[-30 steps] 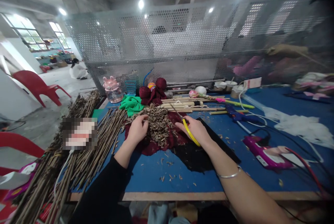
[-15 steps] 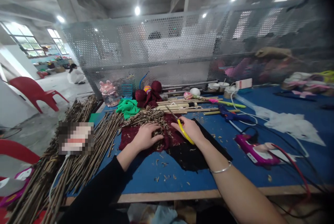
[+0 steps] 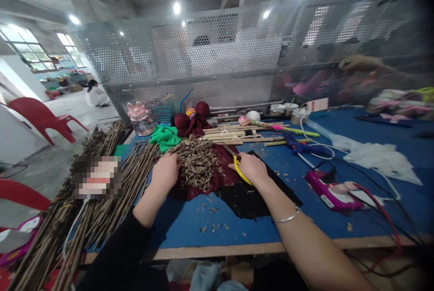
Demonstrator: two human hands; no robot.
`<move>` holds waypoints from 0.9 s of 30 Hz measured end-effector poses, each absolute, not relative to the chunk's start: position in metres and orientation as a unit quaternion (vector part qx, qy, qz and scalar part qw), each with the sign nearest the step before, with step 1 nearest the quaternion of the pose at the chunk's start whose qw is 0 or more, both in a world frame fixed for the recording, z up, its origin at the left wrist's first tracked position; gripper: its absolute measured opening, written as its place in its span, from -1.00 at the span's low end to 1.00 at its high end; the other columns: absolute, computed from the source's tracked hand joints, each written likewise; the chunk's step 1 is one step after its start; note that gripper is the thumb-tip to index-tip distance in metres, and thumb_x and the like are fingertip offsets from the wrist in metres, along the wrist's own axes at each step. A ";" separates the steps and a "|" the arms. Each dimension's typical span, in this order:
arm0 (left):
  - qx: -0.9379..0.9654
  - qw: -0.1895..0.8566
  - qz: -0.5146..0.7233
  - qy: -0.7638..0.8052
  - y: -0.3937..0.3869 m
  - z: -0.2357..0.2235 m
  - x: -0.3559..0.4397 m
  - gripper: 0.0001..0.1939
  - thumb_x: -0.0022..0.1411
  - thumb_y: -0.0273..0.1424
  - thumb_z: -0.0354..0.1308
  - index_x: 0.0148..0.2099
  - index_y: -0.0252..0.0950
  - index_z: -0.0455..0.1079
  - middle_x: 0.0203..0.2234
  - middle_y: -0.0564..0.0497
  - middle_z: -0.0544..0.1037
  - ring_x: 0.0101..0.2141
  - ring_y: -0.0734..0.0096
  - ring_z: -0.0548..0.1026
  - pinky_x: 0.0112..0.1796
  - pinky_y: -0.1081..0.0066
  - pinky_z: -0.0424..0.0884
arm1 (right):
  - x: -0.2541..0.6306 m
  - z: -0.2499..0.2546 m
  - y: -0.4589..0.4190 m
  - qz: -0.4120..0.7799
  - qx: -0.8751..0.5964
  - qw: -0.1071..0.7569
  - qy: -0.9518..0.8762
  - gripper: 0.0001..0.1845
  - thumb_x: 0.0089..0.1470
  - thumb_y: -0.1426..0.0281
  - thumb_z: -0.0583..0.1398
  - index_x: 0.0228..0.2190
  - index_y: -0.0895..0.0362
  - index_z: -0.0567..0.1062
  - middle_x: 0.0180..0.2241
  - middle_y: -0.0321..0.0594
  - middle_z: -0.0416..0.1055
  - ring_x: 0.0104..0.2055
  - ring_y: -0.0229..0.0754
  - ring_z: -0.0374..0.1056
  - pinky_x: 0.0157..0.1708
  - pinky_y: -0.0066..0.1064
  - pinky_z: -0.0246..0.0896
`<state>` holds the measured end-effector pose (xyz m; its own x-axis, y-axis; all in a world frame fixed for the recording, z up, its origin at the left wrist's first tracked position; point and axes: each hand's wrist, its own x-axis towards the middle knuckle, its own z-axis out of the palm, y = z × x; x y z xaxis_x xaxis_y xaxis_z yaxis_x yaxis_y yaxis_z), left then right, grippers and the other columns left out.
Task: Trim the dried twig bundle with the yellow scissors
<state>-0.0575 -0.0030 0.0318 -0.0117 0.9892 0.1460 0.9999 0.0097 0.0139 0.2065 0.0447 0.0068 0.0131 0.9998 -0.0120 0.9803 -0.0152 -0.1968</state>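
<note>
In the head view, dried plant pieces (image 3: 198,164) are heaped on maroon cloth between the hands. The yellow-handled scissors (image 3: 241,172) are gripped by the right hand (image 3: 251,169); the left hand (image 3: 167,171) is placed at the heap's left edge, its grip unclear.

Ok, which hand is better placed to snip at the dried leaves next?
Probably the right hand: it holds the yellow-handled scissors, blades beside the dried leaves. The left hand is at the pile's left edge, with no tool visible.
</note>
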 end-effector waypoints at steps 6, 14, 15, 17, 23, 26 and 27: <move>-0.695 0.093 -0.083 -0.709 0.053 0.024 -0.067 -0.55 0.08 -0.50 0.04 0.06 -0.26 0.20 -0.02 -0.22 0.33 0.00 0.07 0.27 -0.07 0.10 0.23 | 0.204 0.007 0.045 0.088 -0.696 0.050 -0.711 -0.46 -0.11 -0.03 0.13 -0.21 0.09 0.43 -0.27 -0.05 0.47 -0.18 0.02 0.38 -0.29 -0.30 0.18; -0.748 -0.047 -0.081 -0.657 0.083 0.022 -0.105 -0.71 0.13 -0.41 0.02 -0.10 -0.31 0.39 -0.17 -0.12 0.51 -0.14 0.25 0.43 -0.13 0.41 0.30 | 0.209 0.009 0.050 0.113 -0.694 0.047 -0.710 -0.43 -0.13 -0.06 0.12 -0.21 0.09 0.44 -0.25 -0.04 0.47 -0.17 0.06 0.37 -0.31 -0.29 0.19; -0.753 -0.063 -0.093 -0.649 0.084 0.023 -0.108 -0.69 0.13 -0.39 0.02 -0.08 -0.32 0.38 -0.15 -0.11 0.50 -0.13 0.26 0.43 -0.12 0.42 0.30 | 0.209 0.010 0.050 0.116 -0.692 0.046 -0.711 -0.43 -0.13 -0.06 0.11 -0.21 0.09 0.44 -0.25 -0.05 0.47 -0.17 0.06 0.37 -0.31 -0.29 0.19; -0.758 -0.094 -0.125 -0.634 0.083 0.022 -0.114 -0.65 0.12 -0.37 0.04 -0.03 -0.33 0.36 -0.12 -0.10 0.49 -0.12 0.27 0.43 -0.11 0.43 0.30 | 0.210 0.010 0.050 0.122 -0.691 0.047 -0.711 -0.44 -0.13 -0.06 0.12 -0.21 0.08 0.44 -0.25 -0.06 0.47 -0.17 0.05 0.37 -0.30 -0.29 0.19; -0.770 -0.047 -0.185 -0.608 0.069 0.021 -0.114 -0.60 0.11 -0.37 0.04 0.02 -0.36 0.32 -0.09 -0.11 0.47 -0.09 0.25 0.40 -0.05 0.36 0.27 | 0.211 0.009 0.051 0.124 -0.690 0.053 -0.711 -0.45 -0.13 -0.05 0.12 -0.21 0.07 0.45 -0.25 -0.08 0.47 -0.17 0.03 0.37 -0.30 -0.30 0.18; -0.796 -0.029 -0.164 -0.582 0.062 0.024 -0.109 -0.65 0.16 -0.42 -0.04 -0.02 -0.34 0.36 -0.11 -0.11 0.48 -0.09 0.27 0.40 -0.04 0.37 0.25 | 0.211 0.008 0.051 0.124 -0.695 0.051 -0.706 -0.44 -0.14 -0.05 0.12 -0.21 0.07 0.45 -0.25 -0.07 0.47 -0.18 0.03 0.37 -0.31 -0.31 0.18; -0.797 -0.024 -0.162 -0.581 0.061 0.026 -0.108 -0.65 0.17 -0.42 -0.06 -0.02 -0.33 0.36 -0.12 -0.10 0.48 -0.09 0.28 0.40 -0.05 0.37 0.25 | 0.211 0.008 0.051 0.124 -0.696 0.050 -0.705 -0.44 -0.14 -0.05 0.12 -0.21 0.07 0.45 -0.25 -0.07 0.47 -0.18 0.04 0.37 -0.31 -0.31 0.18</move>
<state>-0.1079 0.0614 0.0256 0.2717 0.9344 0.2303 0.9191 -0.3229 0.2260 0.2108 0.0513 0.0080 -0.0252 0.9945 -0.1016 0.9695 -0.0005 -0.2453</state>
